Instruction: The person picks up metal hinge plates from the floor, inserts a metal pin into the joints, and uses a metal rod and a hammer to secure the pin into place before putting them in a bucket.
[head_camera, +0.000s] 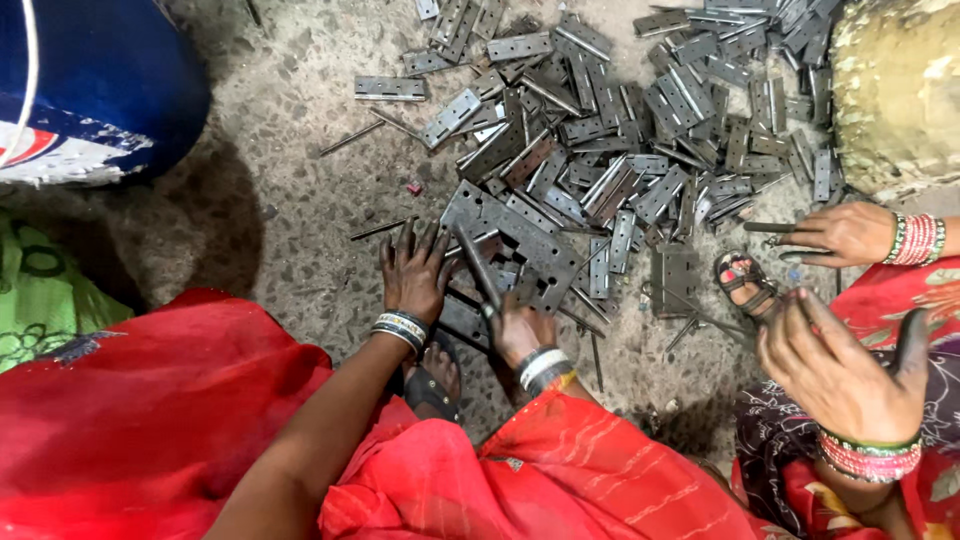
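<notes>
The left hand (412, 272) lies open, fingers spread flat on the floor (290, 215) beside a perforated metal plate (510, 240). The right hand (518, 330) grips a thin pin (478, 268) against that plate. Beyond, a big heap of loose hinges (620, 130) lies unsorted on rough speckled concrete. A co-worker's hands (835, 375) work nearby.

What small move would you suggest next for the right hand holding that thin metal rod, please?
Probably guide the thin metal rod into a hinge knuckle: the right hand grips it over the large grey metal hinge plate, which the left hand presses flat.
</notes>
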